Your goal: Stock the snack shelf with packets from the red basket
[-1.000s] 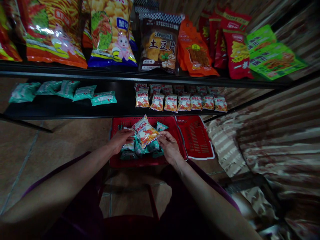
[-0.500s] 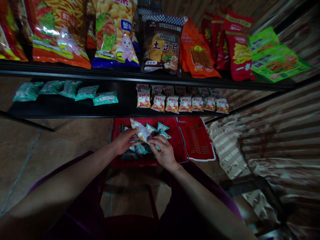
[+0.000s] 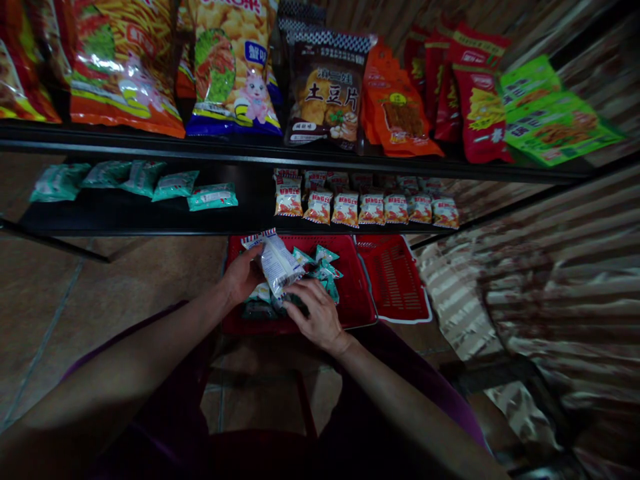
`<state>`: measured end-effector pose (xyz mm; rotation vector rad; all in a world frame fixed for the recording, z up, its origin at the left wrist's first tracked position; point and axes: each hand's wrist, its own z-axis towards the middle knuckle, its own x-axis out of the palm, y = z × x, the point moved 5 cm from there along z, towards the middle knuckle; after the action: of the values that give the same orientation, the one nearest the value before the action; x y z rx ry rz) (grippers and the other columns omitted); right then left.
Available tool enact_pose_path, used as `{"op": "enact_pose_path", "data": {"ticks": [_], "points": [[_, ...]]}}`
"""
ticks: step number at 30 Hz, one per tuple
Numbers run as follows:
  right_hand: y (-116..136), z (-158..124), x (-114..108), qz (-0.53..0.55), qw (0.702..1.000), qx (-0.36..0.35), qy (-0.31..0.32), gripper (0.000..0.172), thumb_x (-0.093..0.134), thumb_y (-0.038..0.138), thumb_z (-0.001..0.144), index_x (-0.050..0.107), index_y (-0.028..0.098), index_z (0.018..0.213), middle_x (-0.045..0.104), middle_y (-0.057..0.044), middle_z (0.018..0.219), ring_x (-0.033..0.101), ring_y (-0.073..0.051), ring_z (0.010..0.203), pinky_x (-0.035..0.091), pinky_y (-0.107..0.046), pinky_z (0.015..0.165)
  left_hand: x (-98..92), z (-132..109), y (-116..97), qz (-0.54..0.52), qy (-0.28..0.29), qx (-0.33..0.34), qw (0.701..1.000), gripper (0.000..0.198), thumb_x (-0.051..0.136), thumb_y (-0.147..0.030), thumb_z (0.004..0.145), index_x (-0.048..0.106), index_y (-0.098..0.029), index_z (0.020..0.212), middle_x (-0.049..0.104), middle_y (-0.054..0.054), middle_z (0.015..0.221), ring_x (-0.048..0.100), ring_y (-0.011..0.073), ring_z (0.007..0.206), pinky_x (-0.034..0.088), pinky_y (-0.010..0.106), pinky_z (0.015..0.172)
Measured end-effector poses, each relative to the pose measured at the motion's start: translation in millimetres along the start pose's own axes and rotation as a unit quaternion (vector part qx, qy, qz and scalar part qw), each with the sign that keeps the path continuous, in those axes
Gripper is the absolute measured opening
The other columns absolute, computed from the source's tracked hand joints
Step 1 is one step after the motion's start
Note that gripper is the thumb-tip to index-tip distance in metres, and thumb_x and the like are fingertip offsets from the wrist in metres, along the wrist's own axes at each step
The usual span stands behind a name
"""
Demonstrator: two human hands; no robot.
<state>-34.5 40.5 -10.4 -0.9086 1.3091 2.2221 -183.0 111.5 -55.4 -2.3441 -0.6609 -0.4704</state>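
Observation:
A small white snack bag (image 3: 279,261) with a striped end is held above the red basket (image 3: 357,303), its printed side facing me. My left hand (image 3: 243,272) grips the bag's left edge, thumb on top. At the lower right end of the bag is my right hand (image 3: 316,312), its fingers bent and closed against that corner. Below, in the basket, lie several teal snack packets (image 3: 325,270), partly covered by my hands and the bag.
On the lower black shelf (image 3: 255,207) stand a row of teal packets (image 3: 175,185) at left and rows of small white-and-orange snack bags (image 3: 345,208) at right. Larger snack bags (image 3: 327,93) fill the upper shelf. A second red basket (image 3: 395,280) sits at right, beside corrugated sheeting (image 3: 575,267).
The snack bag has turned in my hands, so its printed face and striped end now show. My right hand has shifted slightly down and left.

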Motion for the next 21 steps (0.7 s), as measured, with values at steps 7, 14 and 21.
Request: {"op": "enact_pose_path", "data": {"ticks": [7, 14, 21], "points": [[-60.7, -8.2, 2.9, 0.277, 0.860, 0.401, -0.147, 0.037, 0.069, 0.051, 0.070, 0.060, 0.021, 0.090, 0.062, -0.002, 0.084, 0.058, -0.017, 0.080, 0.047, -0.032, 0.072, 1.5, -3.6, -3.8, -0.042, 0.022, 0.007, 0.999, 0.011, 0.058, -0.022, 0.082, 0.065, -0.016, 0.087, 0.068, 0.004, 0.081, 0.061, 0.0155, 0.071, 0.049, 0.028, 0.065], [-58.2, -11.3, 20.4, 0.505, 0.684, 0.512, -0.122, 0.046, 0.088, 0.043, 0.042, 0.064, 0.019, 0.072, 0.062, 0.005, 0.067, 0.059, -0.008, 0.063, 0.045, -0.021, 0.061, 5.8, -5.0, -2.2, -0.042, 0.034, 0.017, 0.998, 0.009, 0.055, -0.018, 0.083, 0.063, -0.015, 0.087, 0.066, 0.003, 0.078, 0.060, 0.0146, 0.069, 0.048, 0.029, 0.065], [-62.0, -13.3, 18.2, 0.498, 0.669, 0.532, -0.146, 0.040, 0.087, 0.041, 0.044, 0.063, 0.018, 0.066, 0.062, 0.005, 0.057, 0.058, -0.006, 0.056, 0.043, -0.017, 0.053, 4.4, -5.7, -0.3, -0.030, 0.030, 0.003, 0.999, 0.008, 0.054, -0.011, 0.079, 0.061, -0.013, 0.084, 0.065, 0.003, 0.073, 0.061, 0.0151, 0.067, 0.049, 0.029, 0.064]]}}
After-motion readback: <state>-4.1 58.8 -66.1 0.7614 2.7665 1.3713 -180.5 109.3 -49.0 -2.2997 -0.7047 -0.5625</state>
